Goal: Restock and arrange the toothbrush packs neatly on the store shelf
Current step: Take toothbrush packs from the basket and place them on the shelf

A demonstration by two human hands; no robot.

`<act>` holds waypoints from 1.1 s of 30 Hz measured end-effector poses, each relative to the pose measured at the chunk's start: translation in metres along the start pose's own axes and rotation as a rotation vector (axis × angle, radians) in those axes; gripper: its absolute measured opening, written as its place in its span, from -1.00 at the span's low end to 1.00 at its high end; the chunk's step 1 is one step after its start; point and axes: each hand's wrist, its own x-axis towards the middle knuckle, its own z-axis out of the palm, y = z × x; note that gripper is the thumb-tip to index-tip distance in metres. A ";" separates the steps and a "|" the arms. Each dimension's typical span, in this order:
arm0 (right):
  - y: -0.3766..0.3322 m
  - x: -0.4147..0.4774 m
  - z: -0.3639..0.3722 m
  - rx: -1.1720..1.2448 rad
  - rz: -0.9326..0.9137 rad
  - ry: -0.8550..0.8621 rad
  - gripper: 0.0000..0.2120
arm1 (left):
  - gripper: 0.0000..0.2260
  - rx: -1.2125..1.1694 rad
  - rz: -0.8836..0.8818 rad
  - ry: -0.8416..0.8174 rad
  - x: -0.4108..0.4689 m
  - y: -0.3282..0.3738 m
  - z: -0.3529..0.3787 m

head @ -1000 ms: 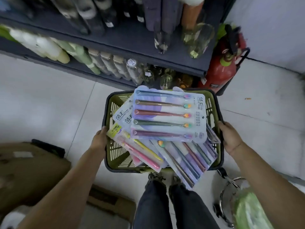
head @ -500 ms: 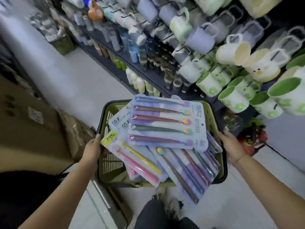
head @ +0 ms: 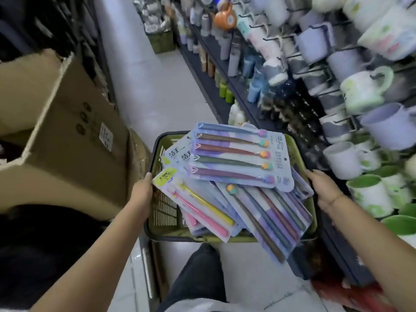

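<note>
I carry a green plastic basket [head: 166,212] with a dark rim in front of me, above the floor. It is piled with several toothbrush packs; the top pack [head: 238,158] shows a row of coloured brushes on a blue card. A pink and yellow pack [head: 198,206] lies at the left, and another long pack [head: 265,219] hangs over the near rim. My left hand [head: 141,192] grips the basket's left rim. On the right rim, my right hand [head: 324,188] holds on with curled fingers.
A shelf unit [head: 258,91] on the right carries bottles and hanging mugs [head: 364,88]. Large cardboard boxes [head: 74,140] stand at the left. A second green basket [head: 162,41] sits on the floor far down the white-tiled aisle [head: 153,91]. My leg [head: 198,273] shows below.
The view has swung up from the floor to look along the aisle. The basket stays in both hands, now closer to the cardboard boxes; the fire extinguisher has left the view.
</note>
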 end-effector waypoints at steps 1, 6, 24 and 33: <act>-0.009 0.026 0.010 0.012 0.007 -0.004 -0.59 | -0.63 -0.004 -0.016 0.006 0.012 0.012 0.003; -0.080 0.107 0.070 -0.025 0.104 -0.023 -0.51 | -0.65 -0.020 -0.059 0.029 0.069 0.084 0.021; -0.388 0.399 0.305 -0.105 0.025 -0.237 -0.51 | -0.61 -0.149 -0.106 0.217 0.331 0.374 0.062; -0.553 0.533 0.450 -0.162 0.003 -0.362 -0.46 | -0.61 -0.216 -0.137 0.325 0.460 0.532 0.063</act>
